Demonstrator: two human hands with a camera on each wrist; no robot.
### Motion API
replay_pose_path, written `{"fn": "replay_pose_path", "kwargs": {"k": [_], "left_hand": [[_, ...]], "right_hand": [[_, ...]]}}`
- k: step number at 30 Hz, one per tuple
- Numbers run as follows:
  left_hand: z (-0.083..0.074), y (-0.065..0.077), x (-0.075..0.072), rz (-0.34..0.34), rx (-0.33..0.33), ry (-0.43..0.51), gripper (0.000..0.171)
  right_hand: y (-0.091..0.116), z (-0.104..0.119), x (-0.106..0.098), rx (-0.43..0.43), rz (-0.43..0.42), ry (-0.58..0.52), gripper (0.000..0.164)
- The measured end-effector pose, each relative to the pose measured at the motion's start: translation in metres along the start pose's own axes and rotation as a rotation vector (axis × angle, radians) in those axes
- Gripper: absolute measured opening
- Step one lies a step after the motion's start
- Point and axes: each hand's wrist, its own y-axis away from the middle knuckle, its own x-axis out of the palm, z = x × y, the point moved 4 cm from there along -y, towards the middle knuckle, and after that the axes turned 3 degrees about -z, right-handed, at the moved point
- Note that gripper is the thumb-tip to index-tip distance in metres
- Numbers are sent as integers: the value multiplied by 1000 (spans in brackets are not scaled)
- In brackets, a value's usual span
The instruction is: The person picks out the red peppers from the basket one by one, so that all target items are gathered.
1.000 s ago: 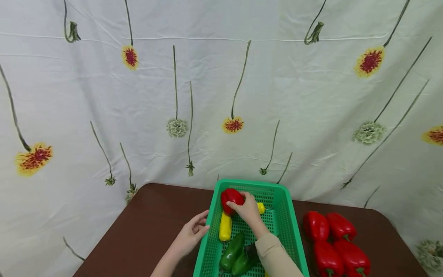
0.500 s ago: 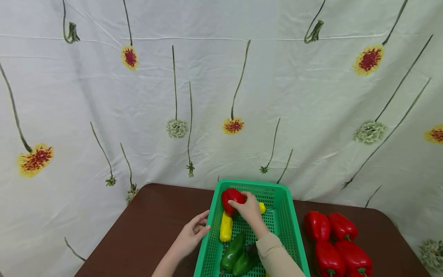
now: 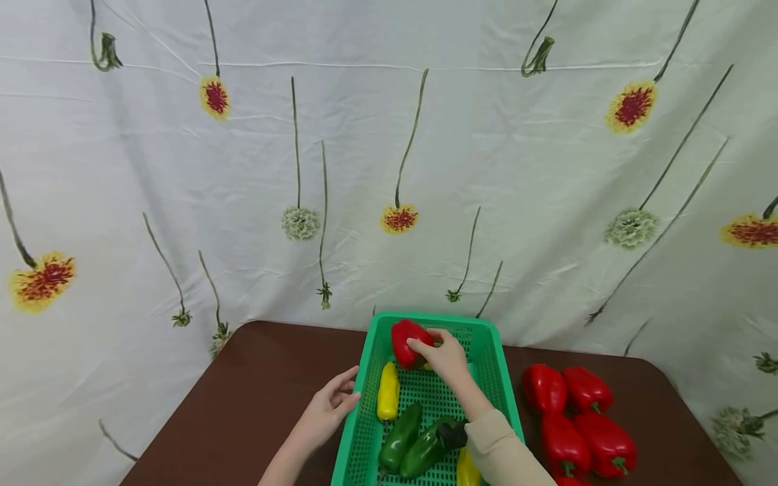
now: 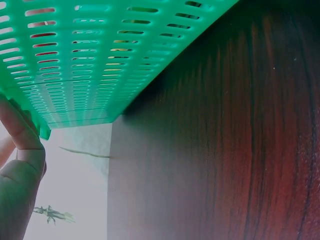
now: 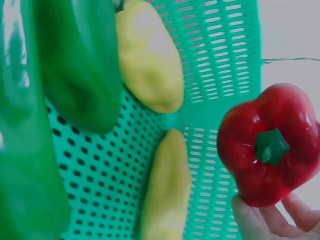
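In the head view my right hand (image 3: pixel 451 359) grips a red bell pepper (image 3: pixel 406 343) over the far left part of a green plastic basket (image 3: pixel 509 385). Thumb and fingers hold it by the side. The right wrist view has the red pepper (image 5: pixel 270 145) with its green stem facing the camera, off the basket floor. My left hand (image 3: pixel 323 415) touches the basket's left rim with relaxed fingers; in the left wrist view a finger (image 4: pixel 22 132) lies at the rim. Beneath the red pepper a yellow pepper (image 3: pixel 387 393) lies in the basket.
Green peppers (image 3: pixel 401 437) and another yellow pepper (image 3: pixel 467 469) lie nearer in the basket, beside a small dark object (image 3: pixel 451 434). Several red bell peppers (image 3: pixel 565 442) sit on the brown table (image 3: pixel 261 364) to the right. A flower-printed cloth (image 3: pixel 358 169) hangs behind.
The red bell pepper has risen and shifted slightly right in my right hand, uncovering more of the yellow pepper. My left hand stays at the rim. The head view has turned slightly.
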Motion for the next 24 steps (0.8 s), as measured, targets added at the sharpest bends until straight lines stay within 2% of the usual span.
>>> {"fn": "replay_pose_path", "kwargs": {"k": [6, 13, 19, 24], "left_hand": [[1, -1, -2, -8, 4, 3, 56], [-1, 0, -2, -11, 8, 5, 56], [-1, -1, -2, 0, 19, 8, 56], [-1, -1, -2, 5, 19, 3, 56]], "right_hand": [[6, 8, -21, 54, 13, -16, 63], [21, 18, -52, 87, 48, -131, 62], [38, 18, -82, 87, 66, -199, 60], [55, 14, -104, 100, 58, -206, 63]]}}
